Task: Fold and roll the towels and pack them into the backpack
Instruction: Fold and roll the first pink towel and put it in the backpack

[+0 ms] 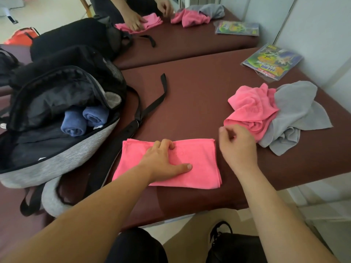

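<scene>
While 2 rolled blue towels (74, 124) sat inside the open backpack (57, 164) at left, its black strap (152, 107) trailed over the maroon bench (190, 92), beyond the folded pink towel (199, 168) at the near edge. Heap at right: 1 crumpled pink towel (250, 111), 1 grey towel (300, 112), touching. Printed packet (271, 61) beyond. Left hand (163, 160): grip spread, pressed on the folded pink towel. Right hand (237, 147): raised just beside that towel's right edge, grip curled, nothing visible in it.

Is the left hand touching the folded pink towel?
Touching. The head view shows the left hand pressing down on the folded pink towel, without any gap.
</scene>
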Action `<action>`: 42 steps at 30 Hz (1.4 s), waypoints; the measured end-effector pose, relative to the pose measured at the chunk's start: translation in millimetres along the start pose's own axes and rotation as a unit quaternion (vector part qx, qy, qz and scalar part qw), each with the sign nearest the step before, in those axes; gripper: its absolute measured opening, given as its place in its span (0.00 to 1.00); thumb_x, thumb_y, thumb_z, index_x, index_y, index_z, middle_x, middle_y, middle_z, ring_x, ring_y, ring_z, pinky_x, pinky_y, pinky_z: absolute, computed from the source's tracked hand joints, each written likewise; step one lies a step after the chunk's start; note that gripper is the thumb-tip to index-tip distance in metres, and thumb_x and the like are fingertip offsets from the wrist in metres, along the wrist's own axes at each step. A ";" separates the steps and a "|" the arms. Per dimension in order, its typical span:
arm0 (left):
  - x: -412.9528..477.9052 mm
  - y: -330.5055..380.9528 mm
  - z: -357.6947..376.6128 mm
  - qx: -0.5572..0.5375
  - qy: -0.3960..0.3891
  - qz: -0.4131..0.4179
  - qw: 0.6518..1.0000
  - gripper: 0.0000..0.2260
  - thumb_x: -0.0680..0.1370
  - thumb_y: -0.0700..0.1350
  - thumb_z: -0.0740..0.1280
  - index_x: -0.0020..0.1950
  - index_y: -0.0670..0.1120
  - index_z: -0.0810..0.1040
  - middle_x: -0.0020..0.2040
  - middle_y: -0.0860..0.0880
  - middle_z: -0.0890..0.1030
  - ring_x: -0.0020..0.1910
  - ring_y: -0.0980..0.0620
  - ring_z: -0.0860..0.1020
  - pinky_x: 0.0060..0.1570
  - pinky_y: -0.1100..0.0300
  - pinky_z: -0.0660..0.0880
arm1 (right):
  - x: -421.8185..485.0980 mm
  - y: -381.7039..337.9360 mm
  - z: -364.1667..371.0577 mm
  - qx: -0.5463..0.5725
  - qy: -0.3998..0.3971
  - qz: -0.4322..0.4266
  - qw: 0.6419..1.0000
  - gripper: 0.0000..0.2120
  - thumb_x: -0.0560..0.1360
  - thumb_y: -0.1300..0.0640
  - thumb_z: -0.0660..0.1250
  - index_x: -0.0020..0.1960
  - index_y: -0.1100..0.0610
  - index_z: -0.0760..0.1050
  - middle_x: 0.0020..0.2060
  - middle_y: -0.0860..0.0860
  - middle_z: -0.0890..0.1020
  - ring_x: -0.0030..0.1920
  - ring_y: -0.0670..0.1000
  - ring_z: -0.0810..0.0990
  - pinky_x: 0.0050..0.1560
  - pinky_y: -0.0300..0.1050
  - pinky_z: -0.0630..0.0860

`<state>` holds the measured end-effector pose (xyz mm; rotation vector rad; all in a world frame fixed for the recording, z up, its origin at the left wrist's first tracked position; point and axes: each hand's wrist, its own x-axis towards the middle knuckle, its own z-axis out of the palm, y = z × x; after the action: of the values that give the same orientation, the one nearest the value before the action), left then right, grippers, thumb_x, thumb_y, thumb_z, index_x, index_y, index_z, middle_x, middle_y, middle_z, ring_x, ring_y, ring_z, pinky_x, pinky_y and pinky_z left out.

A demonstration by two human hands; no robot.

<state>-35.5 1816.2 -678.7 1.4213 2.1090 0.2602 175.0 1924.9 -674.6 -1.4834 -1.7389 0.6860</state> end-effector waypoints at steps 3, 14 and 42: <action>-5.7 -1.0 1.3 0.000 0.025 0.019 1.000 0.37 0.64 0.75 0.68 0.66 0.55 0.69 0.63 0.53 0.73 0.63 0.50 0.73 0.67 0.50 0.71 | -16.8 -15.5 13.0 -0.044 -0.121 -0.095 0.987 0.11 0.76 0.49 0.72 0.57 0.50 0.83 0.50 0.48 0.81 0.52 0.50 0.80 0.52 0.48 0.78; -25.3 -66.5 -14.4 0.038 0.303 0.025 0.952 0.23 0.70 0.41 0.61 0.65 0.46 0.80 0.63 0.45 0.79 0.55 0.37 0.76 0.56 0.44 0.75 | -19.0 -13.0 11.8 -0.101 -0.126 -0.118 0.980 0.07 0.74 0.58 0.73 0.44 0.49 0.77 0.45 0.46 0.77 0.48 0.53 0.78 0.47 0.55 0.77; -15.8 -19.8 -13.5 -0.017 0.206 0.025 0.978 0.32 0.81 0.47 0.65 0.83 0.48 0.56 0.82 0.40 0.57 0.77 0.37 0.62 0.73 0.43 0.65 | -44.8 -16.8 -27.5 -0.251 -0.236 0.039 0.938 0.17 0.72 0.43 0.68 0.33 0.54 0.74 0.30 0.47 0.79 0.37 0.52 0.79 0.37 0.47 0.74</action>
<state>-54.3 1795.9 -671.3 1.5015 2.3789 0.6576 190.1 1876.1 -653.9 -1.8425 -2.3637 0.7128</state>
